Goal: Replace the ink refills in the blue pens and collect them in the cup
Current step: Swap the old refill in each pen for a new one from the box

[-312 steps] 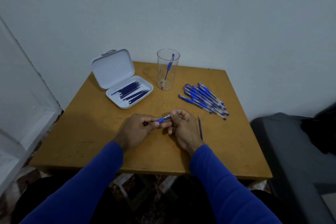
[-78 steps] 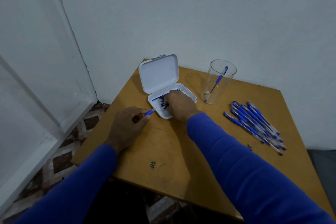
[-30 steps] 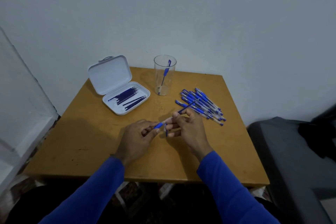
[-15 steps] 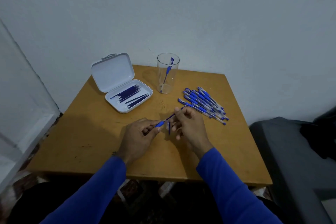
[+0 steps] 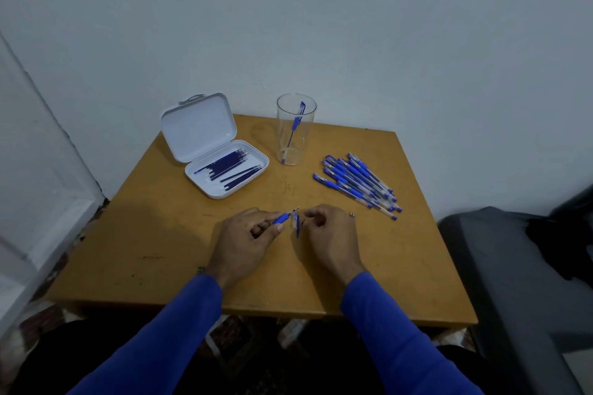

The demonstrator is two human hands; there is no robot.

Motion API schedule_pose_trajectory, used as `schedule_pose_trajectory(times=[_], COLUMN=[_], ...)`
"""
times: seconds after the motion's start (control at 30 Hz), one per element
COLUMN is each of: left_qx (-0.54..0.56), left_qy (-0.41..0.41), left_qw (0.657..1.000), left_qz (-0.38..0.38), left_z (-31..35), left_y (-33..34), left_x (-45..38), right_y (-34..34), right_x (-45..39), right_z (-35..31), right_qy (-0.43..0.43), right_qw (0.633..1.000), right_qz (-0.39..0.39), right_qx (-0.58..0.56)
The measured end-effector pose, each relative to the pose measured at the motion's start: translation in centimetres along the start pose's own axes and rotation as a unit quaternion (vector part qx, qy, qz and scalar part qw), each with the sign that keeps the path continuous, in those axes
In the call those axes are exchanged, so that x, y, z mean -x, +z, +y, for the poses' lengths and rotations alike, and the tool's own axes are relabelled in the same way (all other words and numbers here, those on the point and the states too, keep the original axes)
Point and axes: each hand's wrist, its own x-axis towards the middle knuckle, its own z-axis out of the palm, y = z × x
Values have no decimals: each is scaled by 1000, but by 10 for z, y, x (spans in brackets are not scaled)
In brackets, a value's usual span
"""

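Observation:
My left hand (image 5: 247, 242) grips a blue pen barrel (image 5: 281, 218) low over the table; a thin refill tip sticks out of its end toward the right. My right hand (image 5: 332, 234) hovers just right of that tip, fingers loosely curled, with nothing seen in them. A pen cap (image 5: 296, 225) lies between the two hands. Beside my right hand sits a small pen tip piece (image 5: 352, 214). The clear cup (image 5: 283, 138) at the back holds one blue pen (image 5: 294, 124). The open white case (image 5: 199, 128) holds several dark refills (image 5: 229, 168).
A pile of several blue pens (image 5: 356, 183) lies right of the cup. The wooden table (image 5: 154, 244) stands against a white wall. A grey seat (image 5: 513, 282) is at the right and a white door frame (image 5: 48, 202) at the left.
My right hand pushed the refill into the barrel and has let go of it. Earlier it fetched that refill from the white case.

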Motion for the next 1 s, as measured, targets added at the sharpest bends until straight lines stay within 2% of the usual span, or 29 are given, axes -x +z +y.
schedule_pose_trajectory(times=[0.13,0.23,0.33,0.4,0.47,0.53,0.6,0.73,1.0], left_qx=[0,-1,-3,2,-2,-13,-26,-37,-41], left_qy=[-3,-4,-3,-2,8,14,13,19,25], left_qw=[1000,1000,1000,1000,1000,1000,1000,999,999], left_qz=[-1,-3,-9,-12,-13,-12,-9,-12,-19], left_z=[-1,0,0,0,0,-3,-7,-9,-12], left_y=[0,-1,-2,-3,-6,-8,-9,-8,-8], left_x=[1,0,-1,-3,-5,-5,-3,0,1], right_y=[6,6,8,8,7,4,1,1,4], right_x=[0,-5,-6,-2,1,5,8,12,17], right_z=[0,-3,-3,-2,-1,-4,-8,-9,-2], right_qy=[-29,-9,-9,-8,6,28,28,12,6], right_qw=[998,997,998,1000,995,972,948,933,943], right_qz=[-14,-31,-12,11,25,13,-15,-59,-84], right_qx=[50,64,64,9,-99,-235,-317,-356,-321])
